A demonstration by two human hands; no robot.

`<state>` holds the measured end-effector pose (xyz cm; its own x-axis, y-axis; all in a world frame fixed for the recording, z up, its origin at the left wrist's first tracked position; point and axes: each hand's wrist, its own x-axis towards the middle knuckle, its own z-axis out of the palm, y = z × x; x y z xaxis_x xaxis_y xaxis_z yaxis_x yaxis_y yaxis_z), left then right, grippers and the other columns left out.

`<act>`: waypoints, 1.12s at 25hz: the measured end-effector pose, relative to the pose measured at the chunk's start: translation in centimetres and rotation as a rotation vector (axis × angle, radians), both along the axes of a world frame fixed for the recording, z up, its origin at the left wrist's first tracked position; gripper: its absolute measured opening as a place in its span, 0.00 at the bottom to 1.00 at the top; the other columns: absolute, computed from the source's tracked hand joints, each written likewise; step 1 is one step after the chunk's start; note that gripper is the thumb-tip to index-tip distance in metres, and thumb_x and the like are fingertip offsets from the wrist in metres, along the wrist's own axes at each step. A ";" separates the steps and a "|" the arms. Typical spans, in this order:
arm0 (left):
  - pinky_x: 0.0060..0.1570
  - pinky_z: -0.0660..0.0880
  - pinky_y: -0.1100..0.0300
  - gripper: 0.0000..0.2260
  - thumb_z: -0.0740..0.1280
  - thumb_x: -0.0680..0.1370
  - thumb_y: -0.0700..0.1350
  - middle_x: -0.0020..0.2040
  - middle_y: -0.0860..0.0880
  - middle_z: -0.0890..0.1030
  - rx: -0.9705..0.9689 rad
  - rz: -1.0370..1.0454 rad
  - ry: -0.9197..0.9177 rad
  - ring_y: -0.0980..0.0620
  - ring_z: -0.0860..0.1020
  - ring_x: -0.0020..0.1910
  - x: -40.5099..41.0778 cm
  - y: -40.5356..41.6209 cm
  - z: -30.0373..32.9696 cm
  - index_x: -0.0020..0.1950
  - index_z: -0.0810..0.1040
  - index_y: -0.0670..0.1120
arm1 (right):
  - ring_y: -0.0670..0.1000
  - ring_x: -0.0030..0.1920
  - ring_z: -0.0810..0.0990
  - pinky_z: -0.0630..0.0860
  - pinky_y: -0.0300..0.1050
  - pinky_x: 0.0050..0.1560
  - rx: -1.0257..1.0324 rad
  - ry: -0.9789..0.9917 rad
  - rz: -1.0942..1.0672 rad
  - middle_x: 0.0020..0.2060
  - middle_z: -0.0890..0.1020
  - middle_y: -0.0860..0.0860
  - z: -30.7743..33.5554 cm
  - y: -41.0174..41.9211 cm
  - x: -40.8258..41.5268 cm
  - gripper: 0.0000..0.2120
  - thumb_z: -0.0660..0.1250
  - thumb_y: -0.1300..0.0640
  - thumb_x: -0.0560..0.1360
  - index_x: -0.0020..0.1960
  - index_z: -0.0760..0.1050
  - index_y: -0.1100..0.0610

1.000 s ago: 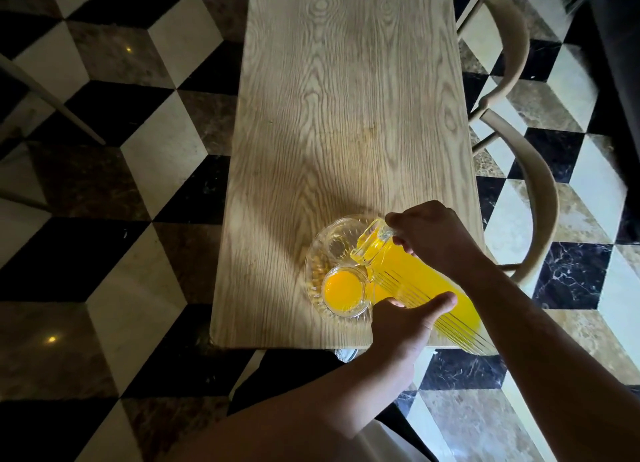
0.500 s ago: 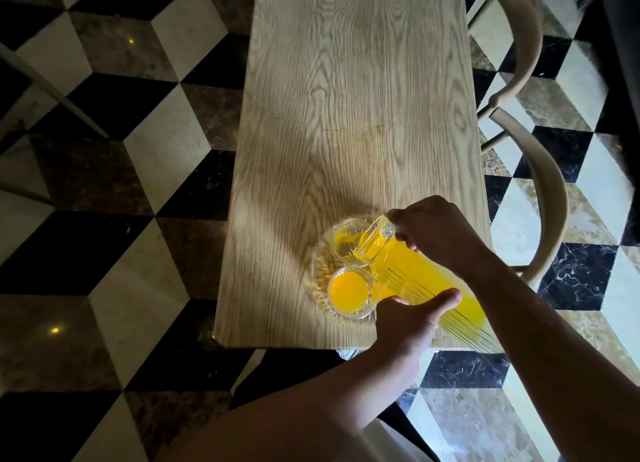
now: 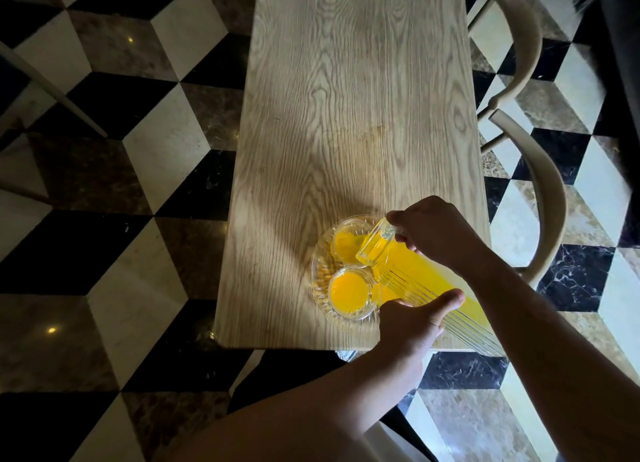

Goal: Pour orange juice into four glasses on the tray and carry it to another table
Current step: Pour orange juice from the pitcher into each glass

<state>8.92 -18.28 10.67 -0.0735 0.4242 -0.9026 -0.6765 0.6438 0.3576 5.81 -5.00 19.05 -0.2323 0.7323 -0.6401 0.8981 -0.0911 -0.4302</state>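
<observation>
A ribbed glass pitcher (image 3: pixel 419 271) of orange juice is tipped to the left over a round clear glass tray (image 3: pixel 320 271) near the table's front edge. My right hand (image 3: pixel 436 234) grips the pitcher near its spout. My left hand (image 3: pixel 412 323) supports its ribbed lower body from below. Juice runs from the spout into the far glass (image 3: pixel 344 245), which holds some juice. The near glass (image 3: pixel 349 293) on the tray is full of juice. The pitcher and my hands hide the right part of the tray, so I cannot see other glasses.
The tray sits on a long light wooden table (image 3: pixel 356 98) that stretches away from me. Two curved wooden chair backs (image 3: pixel 543 184) stand along its right side. The floor (image 3: pixel 114 191) is black, white and brown tile.
The far glass has gone from almost empty to holding a pool of juice. The pitcher has tipped a little further, and my hands have kept their grip.
</observation>
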 end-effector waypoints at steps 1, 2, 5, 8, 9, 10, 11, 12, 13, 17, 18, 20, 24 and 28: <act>0.48 0.86 0.57 0.25 0.88 0.60 0.55 0.22 0.55 0.72 0.016 -0.007 -0.010 0.54 0.77 0.31 0.0 0.2 0.3 0.36 0.76 0.43 | 0.53 0.37 0.77 0.74 0.43 0.37 0.001 -0.002 0.002 0.33 0.79 0.52 -0.1 0.0 0.0 0.16 0.66 0.50 0.78 0.34 0.75 0.54; 0.51 0.86 0.56 0.22 0.87 0.63 0.52 0.21 0.56 0.72 0.019 -0.006 -0.026 0.56 0.77 0.29 -0.2 0.3 0.7 0.36 0.77 0.43 | 0.54 0.37 0.78 0.74 0.44 0.38 0.001 -0.004 0.003 0.34 0.80 0.52 0.0 0.0 0.0 0.16 0.66 0.50 0.78 0.34 0.75 0.54; 0.46 0.86 0.60 0.19 0.87 0.65 0.51 0.21 0.56 0.72 0.005 -0.023 -0.029 0.53 0.74 0.32 0.0 0.1 0.5 0.39 0.83 0.39 | 0.55 0.38 0.78 0.74 0.43 0.38 -0.007 -0.015 -0.003 0.34 0.80 0.52 -0.1 0.0 -0.1 0.15 0.66 0.50 0.78 0.34 0.75 0.54; 0.46 0.86 0.59 0.22 0.87 0.65 0.50 0.21 0.56 0.71 -0.009 -0.010 -0.034 0.54 0.74 0.30 0.1 0.0 0.5 0.43 0.86 0.34 | 0.54 0.39 0.78 0.74 0.42 0.37 -0.012 -0.027 -0.013 0.35 0.80 0.52 -0.2 0.0 -0.1 0.15 0.66 0.50 0.78 0.34 0.75 0.54; 0.47 0.87 0.58 0.21 0.87 0.65 0.50 0.21 0.56 0.71 -0.006 -0.009 -0.037 0.55 0.74 0.28 0.1 0.0 0.6 0.43 0.86 0.33 | 0.54 0.39 0.78 0.74 0.42 0.37 -0.010 -0.028 -0.010 0.35 0.80 0.52 -0.3 0.0 -0.1 0.15 0.66 0.50 0.78 0.34 0.75 0.54; 0.48 0.87 0.58 0.20 0.87 0.65 0.49 0.21 0.56 0.71 0.000 -0.006 -0.046 0.57 0.74 0.26 0.0 -0.1 0.9 0.41 0.85 0.35 | 0.54 0.39 0.78 0.74 0.42 0.37 -0.008 -0.027 -0.008 0.34 0.80 0.52 -0.5 0.0 -0.1 0.15 0.66 0.50 0.78 0.34 0.75 0.54; 0.48 0.87 0.57 0.19 0.87 0.65 0.49 0.21 0.56 0.71 0.002 -0.003 -0.057 0.57 0.73 0.25 -0.1 -0.1 1.0 0.39 0.84 0.36 | 0.54 0.38 0.78 0.74 0.42 0.37 -0.007 -0.023 -0.014 0.34 0.80 0.52 -0.7 0.0 -0.1 0.15 0.66 0.50 0.78 0.34 0.75 0.55; 0.49 0.87 0.56 0.19 0.87 0.65 0.49 0.21 0.56 0.71 0.003 -0.006 -0.063 0.57 0.73 0.25 -0.2 -0.2 1.0 0.39 0.83 0.37 | 0.53 0.38 0.78 0.74 0.42 0.37 -0.006 -0.034 -0.018 0.34 0.80 0.52 -0.7 -0.1 -0.1 0.15 0.66 0.51 0.78 0.34 0.75 0.55; 0.49 0.87 0.55 0.20 0.87 0.64 0.49 0.21 0.56 0.71 0.004 -0.008 -0.070 0.57 0.73 0.26 -0.3 -0.2 1.2 0.39 0.83 0.37 | 0.53 0.38 0.78 0.74 0.42 0.37 0.000 -0.029 -0.021 0.34 0.80 0.52 -0.9 0.0 -0.1 0.14 0.66 0.51 0.78 0.35 0.75 0.55; 0.50 0.87 0.54 0.26 0.87 0.55 0.55 0.24 0.53 0.72 -0.004 -0.002 -0.072 0.55 0.74 0.28 -0.8 -0.2 1.6 0.40 0.85 0.37 | 0.54 0.41 0.80 0.76 0.44 0.41 0.060 -0.061 0.112 0.38 0.81 0.54 -0.9 0.1 -0.1 0.12 0.65 0.51 0.78 0.39 0.77 0.56; 0.49 0.87 0.54 0.25 0.87 0.56 0.54 0.25 0.52 0.72 0.005 0.007 -0.079 0.54 0.74 0.29 -0.8 -0.2 1.7 0.39 0.85 0.37 | 0.56 0.42 0.81 0.77 0.45 0.45 0.143 -0.133 0.273 0.40 0.83 0.54 -1.0 0.2 0.1 0.11 0.66 0.51 0.79 0.44 0.79 0.57; 0.47 0.87 0.56 0.26 0.87 0.57 0.53 0.30 0.49 0.72 0.018 0.017 -0.078 0.52 0.76 0.32 -0.9 -0.1 1.7 0.42 0.86 0.36 | 0.57 0.46 0.84 0.81 0.48 0.51 0.316 -0.200 0.567 0.45 0.84 0.55 -0.9 0.2 0.1 0.10 0.64 0.52 0.82 0.57 0.79 0.56; 0.49 0.87 0.55 0.33 0.85 0.48 0.59 0.38 0.47 0.79 0.043 0.024 -0.111 0.54 0.80 0.33 -1.1 0.0 2.3 0.44 0.87 0.39 | 0.57 0.49 0.84 0.80 0.48 0.52 0.290 -0.200 0.618 0.48 0.84 0.55 -0.2 0.3 -0.7 0.11 0.64 0.52 0.81 0.60 0.78 0.56; 0.52 0.87 0.53 0.43 0.88 0.41 0.63 0.40 0.45 0.80 0.059 0.049 -0.151 0.51 0.79 0.38 -1.0 0.2 2.3 0.47 0.88 0.37 | 0.57 0.47 0.84 0.79 0.47 0.50 0.215 -0.174 0.458 0.45 0.82 0.54 0.1 0.2 -1.4 0.11 0.65 0.52 0.81 0.60 0.79 0.55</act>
<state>7.88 -18.12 12.96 0.0397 0.4756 -0.8788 -0.7555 0.5899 0.2851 4.45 -4.83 19.19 -0.4633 0.6995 -0.5441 0.8847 0.4012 -0.2374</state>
